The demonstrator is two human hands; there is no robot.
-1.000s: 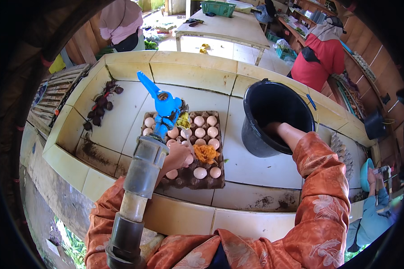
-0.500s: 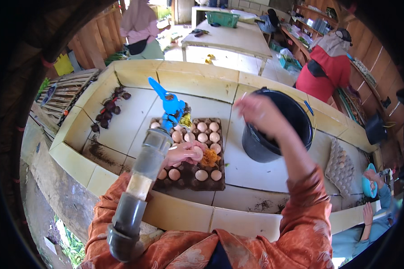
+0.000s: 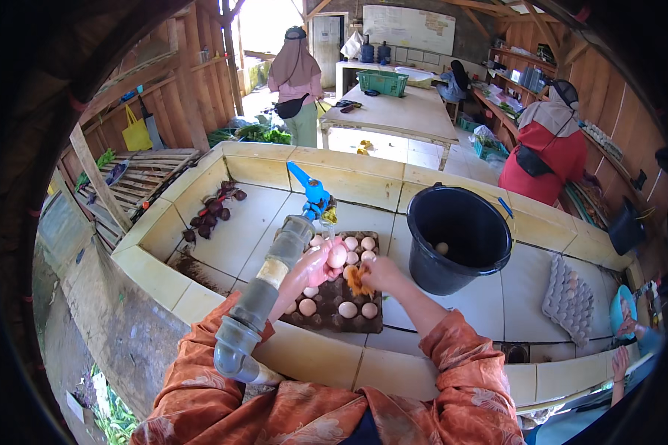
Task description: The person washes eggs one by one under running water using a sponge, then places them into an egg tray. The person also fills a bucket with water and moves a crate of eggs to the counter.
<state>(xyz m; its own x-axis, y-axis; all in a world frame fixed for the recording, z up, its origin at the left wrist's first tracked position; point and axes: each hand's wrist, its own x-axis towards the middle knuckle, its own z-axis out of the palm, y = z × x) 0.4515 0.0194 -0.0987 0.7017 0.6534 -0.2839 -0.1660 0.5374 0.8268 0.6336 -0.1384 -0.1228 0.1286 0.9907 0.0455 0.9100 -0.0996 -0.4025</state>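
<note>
My left hand (image 3: 318, 268) is closed around a pale brown egg (image 3: 337, 256), just below the blue tap (image 3: 316, 194). Close by on its right, my right hand (image 3: 382, 275) grips an orange scrubber (image 3: 359, 282), its fingers partly hidden. Both hands are over a brown egg tray (image 3: 321, 322) holding several eggs, with some of its cups bare. To the right stands a black bucket (image 3: 453, 276) with an egg (image 3: 441, 248) inside. A grey pipe (image 3: 263, 297) crosses in front of my left forearm and hides part of the tray.
Dark reddish round roots or fruits (image 3: 214, 211) lie at the basin's left. A grey egg tray (image 3: 568, 297) with a few eggs rests at right, beside another person's hands at a turquoise bowl (image 3: 622, 311). The raised tiled rim (image 3: 349, 172) surrounds everything. Other people stand beyond.
My right hand has come from over the bucket to the left and taken hold of the orange scrubber, which was on the tray. My left hand still holds an egg. The view has tilted up.
</note>
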